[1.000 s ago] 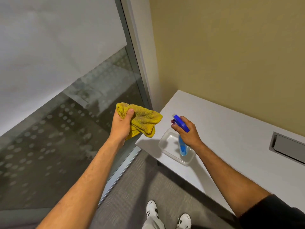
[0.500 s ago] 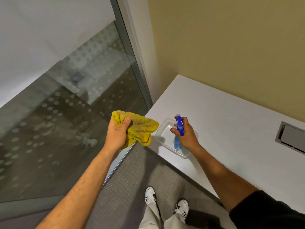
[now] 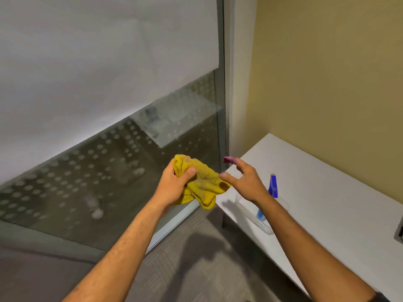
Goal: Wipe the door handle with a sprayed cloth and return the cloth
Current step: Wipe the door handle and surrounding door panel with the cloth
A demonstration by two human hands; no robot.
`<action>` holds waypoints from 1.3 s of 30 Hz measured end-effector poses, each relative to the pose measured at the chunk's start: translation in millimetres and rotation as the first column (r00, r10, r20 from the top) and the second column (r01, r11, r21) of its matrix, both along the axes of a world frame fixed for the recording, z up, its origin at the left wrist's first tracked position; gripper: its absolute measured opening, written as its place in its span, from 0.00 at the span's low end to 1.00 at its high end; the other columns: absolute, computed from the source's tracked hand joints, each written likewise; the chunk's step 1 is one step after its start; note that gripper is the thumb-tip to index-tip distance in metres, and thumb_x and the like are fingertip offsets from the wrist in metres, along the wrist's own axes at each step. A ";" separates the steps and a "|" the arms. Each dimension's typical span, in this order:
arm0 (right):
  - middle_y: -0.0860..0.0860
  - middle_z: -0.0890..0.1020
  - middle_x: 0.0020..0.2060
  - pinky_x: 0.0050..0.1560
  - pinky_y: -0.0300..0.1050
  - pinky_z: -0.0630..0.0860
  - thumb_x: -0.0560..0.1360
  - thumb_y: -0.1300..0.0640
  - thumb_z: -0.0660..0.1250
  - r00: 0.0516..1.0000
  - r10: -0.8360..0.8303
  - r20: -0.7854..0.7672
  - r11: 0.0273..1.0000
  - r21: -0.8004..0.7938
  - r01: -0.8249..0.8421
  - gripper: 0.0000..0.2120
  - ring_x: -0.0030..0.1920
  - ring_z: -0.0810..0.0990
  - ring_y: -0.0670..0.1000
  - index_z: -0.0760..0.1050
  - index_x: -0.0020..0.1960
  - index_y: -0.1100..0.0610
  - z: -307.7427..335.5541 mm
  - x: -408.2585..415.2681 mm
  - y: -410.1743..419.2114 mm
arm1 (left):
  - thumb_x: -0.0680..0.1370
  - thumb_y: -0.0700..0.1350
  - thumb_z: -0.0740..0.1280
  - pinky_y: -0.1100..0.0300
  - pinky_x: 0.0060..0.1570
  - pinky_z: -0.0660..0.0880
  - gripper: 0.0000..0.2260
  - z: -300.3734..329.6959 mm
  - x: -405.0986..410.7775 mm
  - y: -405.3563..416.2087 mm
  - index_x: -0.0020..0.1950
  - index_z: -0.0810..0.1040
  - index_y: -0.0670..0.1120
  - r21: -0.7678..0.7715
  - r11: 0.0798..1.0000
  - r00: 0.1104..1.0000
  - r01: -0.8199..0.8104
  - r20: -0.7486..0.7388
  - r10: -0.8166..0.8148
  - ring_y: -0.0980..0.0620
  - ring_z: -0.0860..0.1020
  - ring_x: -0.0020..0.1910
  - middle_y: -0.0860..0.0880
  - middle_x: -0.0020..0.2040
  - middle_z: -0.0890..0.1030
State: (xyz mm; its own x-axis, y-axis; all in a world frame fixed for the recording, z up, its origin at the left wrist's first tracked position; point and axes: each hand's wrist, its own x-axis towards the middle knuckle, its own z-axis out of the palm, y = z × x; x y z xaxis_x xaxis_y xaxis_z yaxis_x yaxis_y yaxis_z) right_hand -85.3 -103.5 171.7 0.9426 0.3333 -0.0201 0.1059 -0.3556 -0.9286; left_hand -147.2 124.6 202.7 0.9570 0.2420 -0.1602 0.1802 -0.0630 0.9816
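My left hand point(image 3: 174, 184) grips a crumpled yellow cloth point(image 3: 202, 186) at its upper left, and the rest hangs down to the right. My right hand point(image 3: 244, 179) is open, fingers spread, its thumb tip just touching or nearly touching the cloth's right edge. The blue spray bottle point(image 3: 272, 188) stands behind my right wrist in a clear plastic tray point(image 3: 250, 216) on the white table, nobody holding it. No door handle is in view.
A white table point(image 3: 327, 192) runs along the yellow wall point(image 3: 327, 73) on the right, with a grey cable hatch point(image 3: 400, 232) at its right edge. A frosted, dotted glass panel point(image 3: 98, 105) with a metal frame fills the left. Grey carpet lies below.
My right hand has let go of the spray bottle, which now stands in the tray, and has moved left to the cloth. The view has tilted up and left.
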 end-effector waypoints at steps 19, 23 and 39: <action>0.61 0.82 0.59 0.61 0.58 0.77 0.73 0.63 0.74 0.613 0.749 -0.253 0.661 0.354 -0.661 0.22 0.55 0.82 0.53 0.73 0.64 0.58 50.7 -273.3 410.3 | 0.74 0.29 0.75 0.67 0.51 0.78 0.24 49.5 -337.1 330.6 0.67 0.76 0.42 0.189 0.946 0.965 -0.262 0.050 0.258 0.68 0.83 0.44 0.51 0.52 0.84; 0.57 0.84 0.57 0.58 0.53 0.79 0.70 0.56 0.76 0.536 0.789 -0.301 0.612 0.476 -0.632 0.26 0.56 0.83 0.53 0.74 0.66 0.54 37.6 -313.4 483.8 | 0.74 0.28 0.74 0.66 0.51 0.80 0.22 55.5 -376.1 396.4 0.65 0.77 0.45 0.195 0.940 0.960 -0.279 0.037 0.278 0.64 0.83 0.44 0.50 0.50 0.84; 0.50 0.85 0.42 0.44 0.44 0.80 0.66 0.62 0.72 0.959 0.233 -0.160 0.912 0.379 -0.159 0.16 0.41 0.83 0.47 0.78 0.51 0.49 22.5 -321.4 686.1 | 0.81 0.56 0.65 0.47 0.77 0.64 0.28 123.4 -390.1 615.0 0.77 0.74 0.43 0.990 -0.103 0.994 -0.094 0.088 -0.061 0.43 0.71 0.78 0.44 0.75 0.77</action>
